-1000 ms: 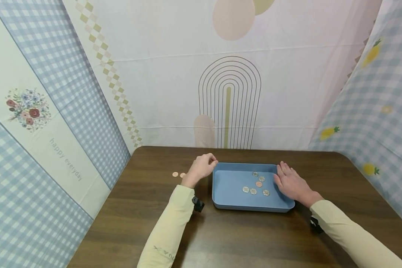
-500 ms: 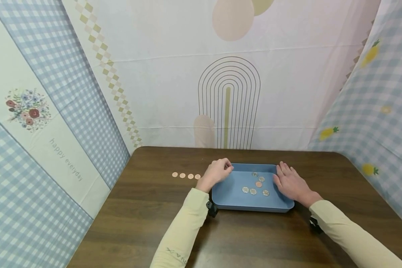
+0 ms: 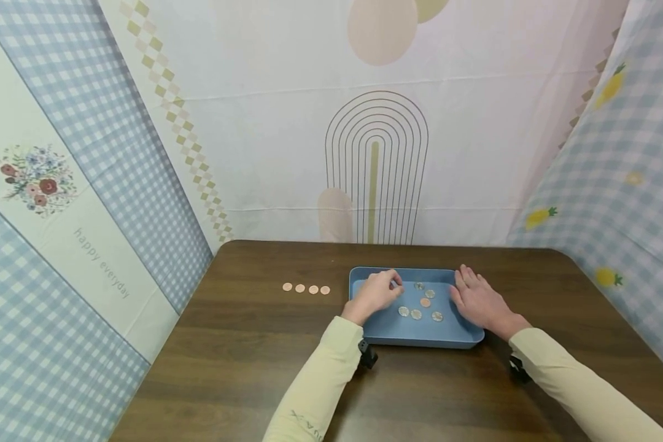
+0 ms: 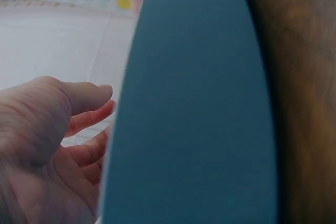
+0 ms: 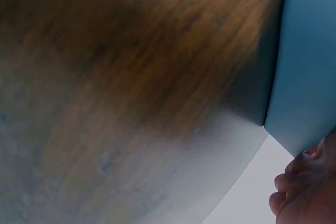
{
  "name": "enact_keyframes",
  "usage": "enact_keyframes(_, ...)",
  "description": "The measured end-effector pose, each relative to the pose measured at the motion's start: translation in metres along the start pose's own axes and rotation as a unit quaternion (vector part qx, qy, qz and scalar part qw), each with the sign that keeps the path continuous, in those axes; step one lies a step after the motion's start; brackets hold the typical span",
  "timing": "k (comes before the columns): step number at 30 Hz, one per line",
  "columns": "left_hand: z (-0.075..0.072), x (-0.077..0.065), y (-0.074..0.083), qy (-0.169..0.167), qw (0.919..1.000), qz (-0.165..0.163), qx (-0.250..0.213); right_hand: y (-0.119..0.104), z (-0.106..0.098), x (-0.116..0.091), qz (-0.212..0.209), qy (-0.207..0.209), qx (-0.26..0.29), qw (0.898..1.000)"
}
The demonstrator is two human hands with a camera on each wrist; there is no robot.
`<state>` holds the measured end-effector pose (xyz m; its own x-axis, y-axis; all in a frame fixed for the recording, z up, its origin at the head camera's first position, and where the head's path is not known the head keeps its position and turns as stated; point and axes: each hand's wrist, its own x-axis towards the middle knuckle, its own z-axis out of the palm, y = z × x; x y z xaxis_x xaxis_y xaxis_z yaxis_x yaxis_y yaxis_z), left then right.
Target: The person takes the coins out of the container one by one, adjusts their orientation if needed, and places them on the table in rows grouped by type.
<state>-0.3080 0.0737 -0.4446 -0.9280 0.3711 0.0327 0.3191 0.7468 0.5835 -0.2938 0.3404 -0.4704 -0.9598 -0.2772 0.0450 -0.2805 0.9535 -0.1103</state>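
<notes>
A shallow blue tray [image 3: 414, 339] lies on the table, with several silver coins [image 3: 416, 314] and one copper coin [image 3: 425, 302] inside. Over the tray's left part hovers my left hand [image 3: 374, 293], fingers loosely bent toward the silver coins. In the left wrist view, the thumb [image 4: 92, 96] stands a little apart from the fingers and nothing shows between them; the tray's side wall [image 4: 189, 108] covers part of that hand. My right hand [image 3: 479, 301] rests on the tray's right rim with straight fingers. Left of the tray, several copper coins [image 3: 313, 290] lie in a row.
The brown wooden table [image 3: 243, 350] ends at a white patterned cloth [image 3: 271, 141] behind. Checked cloths hang at the left [image 3: 160, 245] and right [image 3: 613, 215]. A small black camera [image 3: 367, 354] sits on the left wrist.
My left hand has moved right, from the tray's left edge to over its inside, uncovering the whole row of copper coins. My right hand stays on the rim.
</notes>
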Motion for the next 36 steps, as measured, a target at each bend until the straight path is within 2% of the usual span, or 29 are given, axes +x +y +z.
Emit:
enact_keyframes(10,0.027,0.007,0.026,-0.008,0.9999,-0.004,-0.013,0.004,-0.002,0.005,0.000,-0.003,0.001,1.000)
enact_keyframes(13,0.037,0.011,0.031,-0.005,1.0000,-0.005,-0.004,0.005,-0.001,0.006,-0.002,0.000,-0.002,1.000)
enact_keyframes(18,0.051,0.015,0.036,0.007,0.9992,0.001,0.039,0.007,0.001,0.009,-0.006,0.005,-0.003,1.000)
enact_keyframes(21,0.056,0.017,0.037,0.015,0.9981,0.001,0.059,0.009,0.002,0.010,-0.009,0.005,-0.003,1.000)
enact_keyframes(36,0.064,0.028,0.044,0.031,0.9943,-0.029,0.098,0.013,-0.001,0.017,-0.011,0.000,0.000,1.000)
